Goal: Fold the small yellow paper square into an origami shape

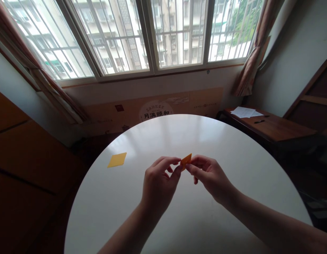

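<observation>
Between my two hands, above the middle of the white table, is a small folded piece of orange paper point(186, 161) with a pointed upper corner. My left hand point(162, 180) pinches its left side between thumb and fingers. On the other side, my right hand point(207, 173) grips the right edge, with the thumb in front. The fingertips cover part of the paper, so its full shape is hidden. Farther left, flat on the tabletop, lies a yellow-orange square of paper point(117, 160).
The round white table point(195, 218) fills the foreground. Beyond it stand a printed cardboard panel point(206, 100) and a barred window point(179, 31). A wooden desk point(282, 125) at right bears white papers point(244, 112). An orange-brown cabinet point(25, 151) stands at left.
</observation>
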The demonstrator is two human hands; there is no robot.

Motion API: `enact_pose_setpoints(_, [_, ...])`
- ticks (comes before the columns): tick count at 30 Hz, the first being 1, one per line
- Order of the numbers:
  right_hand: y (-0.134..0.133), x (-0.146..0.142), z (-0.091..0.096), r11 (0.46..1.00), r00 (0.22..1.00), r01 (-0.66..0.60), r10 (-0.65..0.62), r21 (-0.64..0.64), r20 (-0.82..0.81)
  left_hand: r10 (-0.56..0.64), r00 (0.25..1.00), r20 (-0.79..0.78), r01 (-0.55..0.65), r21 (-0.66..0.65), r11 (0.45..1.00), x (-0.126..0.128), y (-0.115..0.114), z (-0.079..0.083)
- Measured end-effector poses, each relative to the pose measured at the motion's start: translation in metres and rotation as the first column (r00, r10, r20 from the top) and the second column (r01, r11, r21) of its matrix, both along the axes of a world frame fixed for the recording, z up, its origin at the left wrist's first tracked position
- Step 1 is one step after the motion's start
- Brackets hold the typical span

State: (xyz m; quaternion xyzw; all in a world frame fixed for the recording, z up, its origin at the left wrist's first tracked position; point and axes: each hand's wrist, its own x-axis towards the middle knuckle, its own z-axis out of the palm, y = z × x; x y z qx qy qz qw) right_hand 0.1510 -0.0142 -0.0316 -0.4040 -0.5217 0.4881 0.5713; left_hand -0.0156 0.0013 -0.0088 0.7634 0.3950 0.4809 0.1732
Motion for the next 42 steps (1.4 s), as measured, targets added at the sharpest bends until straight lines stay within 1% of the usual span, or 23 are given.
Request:
enact_pose_setpoints(3, [-0.0016, -0.0001, 0.0003, 1.0, 1.0, -0.016, 0.016, 0.001, 0.002, 0.022, 1.0, -0.02, -0.02, 0.074, 0.997, -0.0003, 0.0001, 0.0002])
enact_pose_setpoints(7, [-0.004, 0.0001, 0.0012, 1.0, 1.0, -0.024, 0.024, 0.012, 0.014, 0.069, 0.994, -0.084, -0.052, 0.199, 0.979, -0.0008, 0.0002, 0.0013])
enact_pose_setpoints(12, [-0.0045, -0.002, 0.0007, 0.999, 0.999, -0.032, 0.032, -0.016, 0.002, 0.094, 0.986, -0.14, -0.052, 0.275, 0.96, -0.0011, 0.0001, 0.0024])
enact_pose_setpoints(14, [-0.0042, -0.0032, 0.0001, 0.999, 0.999, -0.034, 0.034, -0.028, 0.003, 0.112, 0.982, -0.154, -0.067, 0.275, 0.959, -0.0011, -0.0004, 0.0022])
enact_pose_setpoints(17, [-0.0034, -0.0045, -0.0008, 0.999, 1.0, -0.024, 0.024, -0.034, 0.006, 0.144, 0.978, -0.151, -0.108, 0.224, 0.969, -0.0011, -0.0007, 0.0017])
enact_pose_setpoints(19, [-0.0028, -0.0047, -0.0012, 0.999, 1.0, -0.014, 0.014, -0.031, 0.015, 0.14, 0.979, -0.15, -0.112, 0.183, 0.977, -0.0012, -0.0005, 0.0015])
enact_pose_setpoints(21, [-0.0021, -0.0046, -0.0013, 1.0, 1.0, -0.01, 0.01, -0.024, 0.027, 0.131, 0.979, -0.159, -0.103, 0.175, 0.979, -0.0015, -0.0002, 0.0016])
enact_pose_setpoints(23, [-0.0017, -0.0044, -0.0014, 1.0, 0.999, -0.011, 0.011, -0.014, 0.035, 0.142, 0.975, -0.171, -0.104, 0.215, 0.971, -0.0017, 0.0001, 0.0018])
enact_pose_setpoints(27, [-0.0017, -0.0039, -0.002, 1.0, 0.999, -0.016, 0.016, -0.001, 0.035, 0.181, 0.96, -0.213, -0.104, 0.329, 0.939, -0.002, 0.0, 0.0027])
enact_pose_setpoints(32, [-0.0012, -0.0041, -0.0033, 1.0, 0.999, -0.016, 0.016, -0.015, 0.029, 0.211, 0.937, -0.279, -0.103, 0.355, 0.929, -0.0018, -0.0002, 0.0038])
enact_pose_setpoints(39, [0.0018, -0.0046, -0.0057, 1.0, 0.999, -0.012, 0.013, -0.016, 0.044, 0.211, 0.938, -0.277, -0.114, 0.328, 0.938, -0.0001, -0.0011, 0.0046])
enact_pose_setpoints(41, [0.0019, -0.0046, -0.005, 1.0, 0.998, 0.0, 0.0, -0.006, 0.063, 0.187, 0.947, -0.26, -0.112, 0.28, 0.953, 0.0003, -0.0007, 0.0041])
enact_pose_setpoints(42, [0.0018, -0.0046, -0.0043, 1.0, 0.997, 0.007, -0.007, -0.001, 0.077, 0.164, 0.957, -0.24, -0.106, 0.235, 0.966, 0.0002, -0.0001, 0.0037])
